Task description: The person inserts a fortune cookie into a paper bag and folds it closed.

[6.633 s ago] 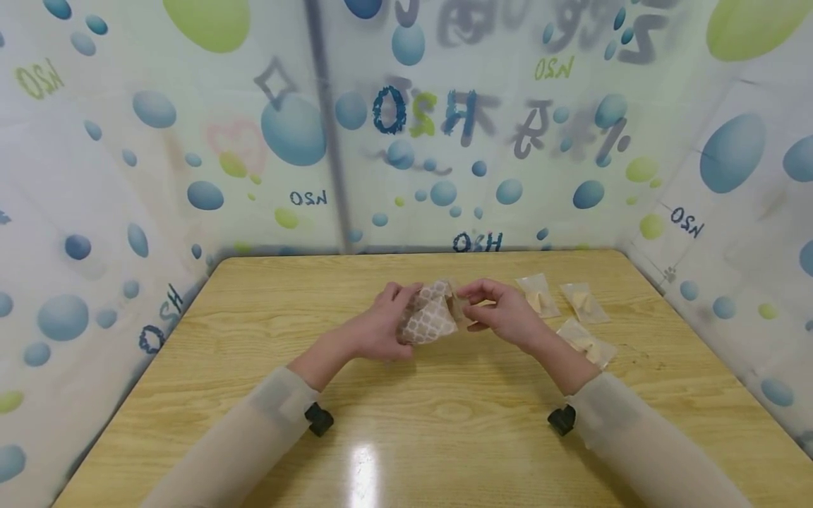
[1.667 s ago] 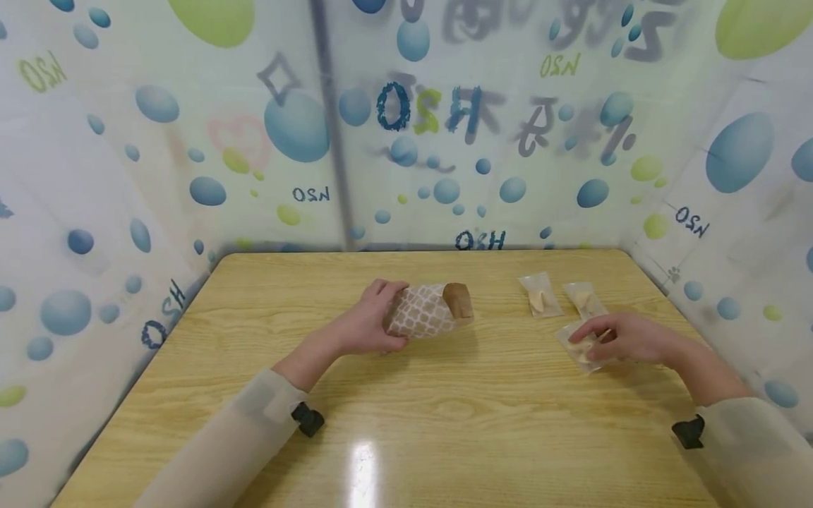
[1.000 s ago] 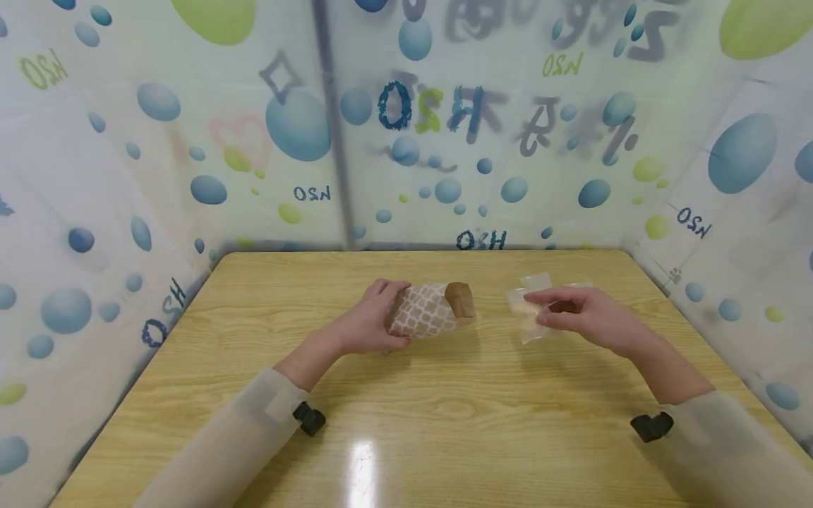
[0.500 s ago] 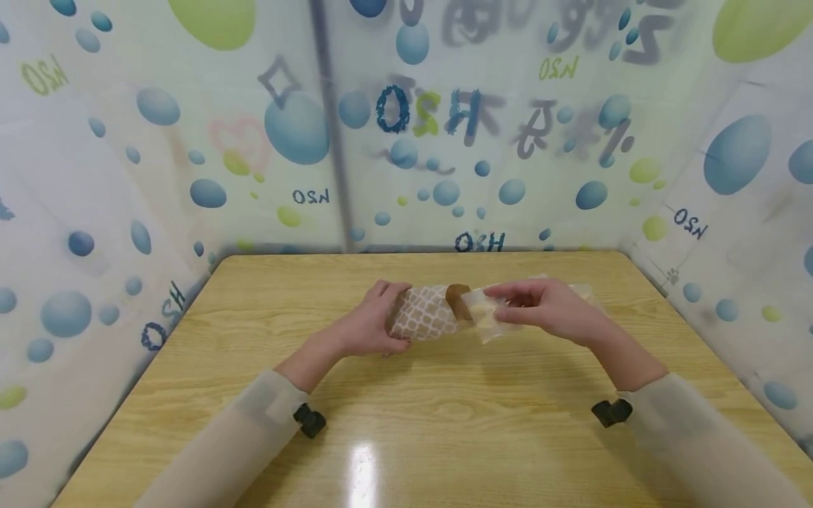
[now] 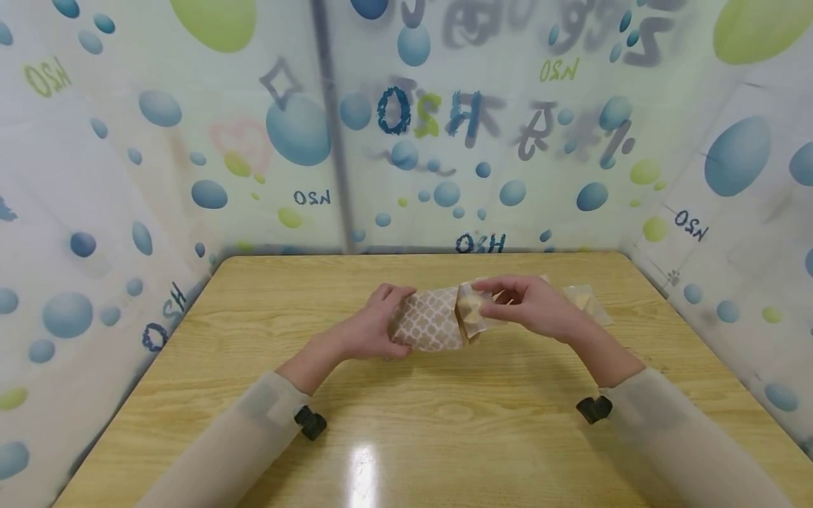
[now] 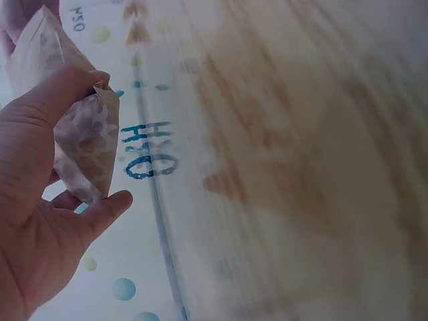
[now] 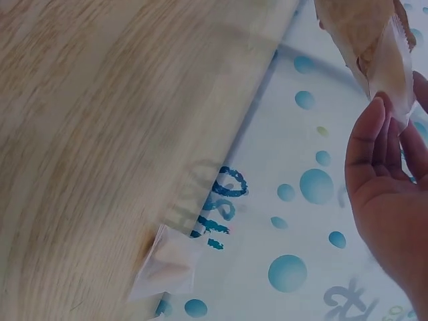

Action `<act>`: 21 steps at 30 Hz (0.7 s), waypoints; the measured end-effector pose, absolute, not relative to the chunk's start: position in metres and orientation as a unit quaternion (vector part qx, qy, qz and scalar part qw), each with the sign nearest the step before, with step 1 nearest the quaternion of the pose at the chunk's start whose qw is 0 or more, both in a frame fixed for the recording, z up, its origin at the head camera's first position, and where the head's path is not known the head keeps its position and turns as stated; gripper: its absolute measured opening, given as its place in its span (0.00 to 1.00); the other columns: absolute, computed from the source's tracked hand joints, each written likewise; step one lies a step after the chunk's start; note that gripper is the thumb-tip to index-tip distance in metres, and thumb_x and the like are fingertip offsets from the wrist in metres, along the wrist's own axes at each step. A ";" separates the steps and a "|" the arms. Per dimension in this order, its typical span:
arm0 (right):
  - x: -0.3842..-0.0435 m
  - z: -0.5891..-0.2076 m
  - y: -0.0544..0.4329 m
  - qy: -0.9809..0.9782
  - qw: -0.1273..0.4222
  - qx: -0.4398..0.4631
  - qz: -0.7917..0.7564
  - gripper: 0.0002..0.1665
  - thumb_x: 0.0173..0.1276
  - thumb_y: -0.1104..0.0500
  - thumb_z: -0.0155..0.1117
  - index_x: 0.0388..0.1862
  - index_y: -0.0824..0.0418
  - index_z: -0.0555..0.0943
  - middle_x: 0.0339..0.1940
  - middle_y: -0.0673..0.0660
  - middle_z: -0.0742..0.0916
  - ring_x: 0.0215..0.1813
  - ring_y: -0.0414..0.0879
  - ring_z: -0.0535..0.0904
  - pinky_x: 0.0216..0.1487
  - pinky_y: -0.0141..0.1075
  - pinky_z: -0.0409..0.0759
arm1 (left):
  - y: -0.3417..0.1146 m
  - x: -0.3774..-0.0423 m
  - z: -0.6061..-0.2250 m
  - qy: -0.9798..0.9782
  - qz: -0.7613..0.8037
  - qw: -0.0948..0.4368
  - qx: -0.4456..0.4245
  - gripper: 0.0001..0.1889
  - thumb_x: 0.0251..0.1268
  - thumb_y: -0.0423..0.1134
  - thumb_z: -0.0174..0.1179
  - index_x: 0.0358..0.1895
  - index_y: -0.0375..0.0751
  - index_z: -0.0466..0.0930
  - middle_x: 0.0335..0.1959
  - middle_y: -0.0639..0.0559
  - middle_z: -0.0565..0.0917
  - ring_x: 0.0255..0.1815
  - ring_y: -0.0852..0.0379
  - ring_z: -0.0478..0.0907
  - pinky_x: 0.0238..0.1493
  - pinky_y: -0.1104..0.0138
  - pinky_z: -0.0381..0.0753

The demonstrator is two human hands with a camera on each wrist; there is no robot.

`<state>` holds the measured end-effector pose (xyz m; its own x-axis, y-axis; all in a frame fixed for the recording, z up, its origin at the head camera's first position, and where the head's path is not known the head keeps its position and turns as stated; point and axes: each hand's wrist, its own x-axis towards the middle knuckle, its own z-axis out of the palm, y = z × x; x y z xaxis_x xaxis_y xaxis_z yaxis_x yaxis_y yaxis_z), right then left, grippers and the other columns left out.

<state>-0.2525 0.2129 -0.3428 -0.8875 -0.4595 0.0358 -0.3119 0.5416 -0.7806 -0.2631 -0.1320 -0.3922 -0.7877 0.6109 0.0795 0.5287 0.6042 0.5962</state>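
Observation:
My left hand [image 5: 371,328] grips the closed end of a brown paper bag [image 5: 427,319] with a white lattice pattern, fingers and thumb on opposite edges. The bag lies sideways above the table, its mouth facing right. With fingertips and thumb, my right hand [image 5: 530,307] pinches a small clear packet [image 5: 471,310] holding a pale yellow piece that looks like a fortune cookie. The packet is right at the bag's mouth, its leading end overlapping the brown inside. In the right wrist view, the packet [image 7: 393,77] stands against the bag's opening [image 7: 358,33].
On the wooden table [image 5: 305,289] a similar packet [image 5: 587,303] lies behind the right forearm. Another packet [image 7: 167,264] shows in the right wrist view near the table's far edge. Patterned curtains [image 5: 406,190] enclose the table's back and sides.
My right hand picked a packet off the table's right side and carried it left to the bag's mouth. The left hand kept its grip; the bag's mouth has turned and widened slightly.

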 end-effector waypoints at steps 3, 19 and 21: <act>-0.253 -0.347 0.211 0.876 0.073 -0.226 -0.419 0.28 0.78 0.49 0.74 0.73 0.54 0.84 0.58 0.57 0.89 0.50 0.49 0.84 0.44 0.38 0.86 | -0.132 -0.263 -0.393 0.894 0.312 0.067 0.314 0.55 0.60 0.42 0.80 0.87 0.43 0.54 0.77 0.34 0.62 0.76 0.40 0.64 0.76 0.42 0.74; -0.250 -0.357 0.201 0.879 0.047 -0.245 -0.407 0.27 0.78 0.52 0.74 0.72 0.55 0.84 0.54 0.60 0.84 0.39 0.49 0.80 0.38 0.37 0.83 | -0.130 -0.263 -0.392 0.896 0.318 0.065 0.302 0.54 0.59 0.43 0.80 0.86 0.43 0.56 0.77 0.34 0.62 0.75 0.39 0.66 0.76 0.41 0.74; -0.250 -0.358 0.204 0.877 0.039 -0.242 -0.414 0.27 0.78 0.52 0.74 0.73 0.54 0.84 0.54 0.60 0.85 0.39 0.49 0.80 0.38 0.37 0.82 | -0.131 -0.264 -0.393 0.897 0.317 0.066 0.302 0.54 0.59 0.43 0.80 0.85 0.43 0.56 0.77 0.34 0.62 0.75 0.39 0.66 0.76 0.42 0.75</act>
<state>-0.2496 0.2040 -0.3577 -0.8801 -0.4560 0.1323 -0.3918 0.5402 -0.7448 -0.2636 -0.1306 -0.3928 -0.8091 0.5831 0.0734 0.4996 0.6167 0.6084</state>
